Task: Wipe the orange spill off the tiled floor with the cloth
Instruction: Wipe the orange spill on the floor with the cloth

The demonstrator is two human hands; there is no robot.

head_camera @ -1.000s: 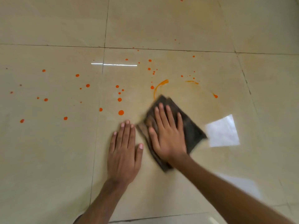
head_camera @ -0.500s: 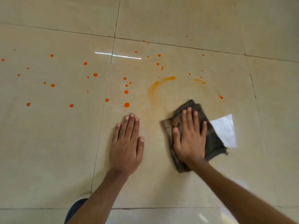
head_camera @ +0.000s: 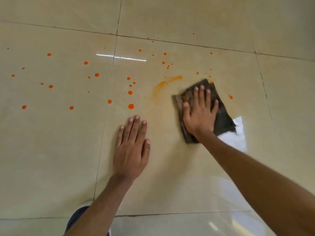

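Note:
A dark folded cloth lies flat on the beige tiled floor. My right hand presses on it with fingers spread. An orange smear curves just left of the cloth. Several orange drops are scattered to the left and beyond it, and one drop sits to the cloth's right. My left hand rests palm down on the floor, nearer me and left of the cloth, holding nothing.
Grout lines cross the floor. A bright window reflection lies right of the cloth and a thin light streak farther off. A dark piece of my clothing shows at the bottom edge.
My right hand slid the cloth to the right and then away from me, leaving the curved orange smear uncovered. My left hand stayed planted.

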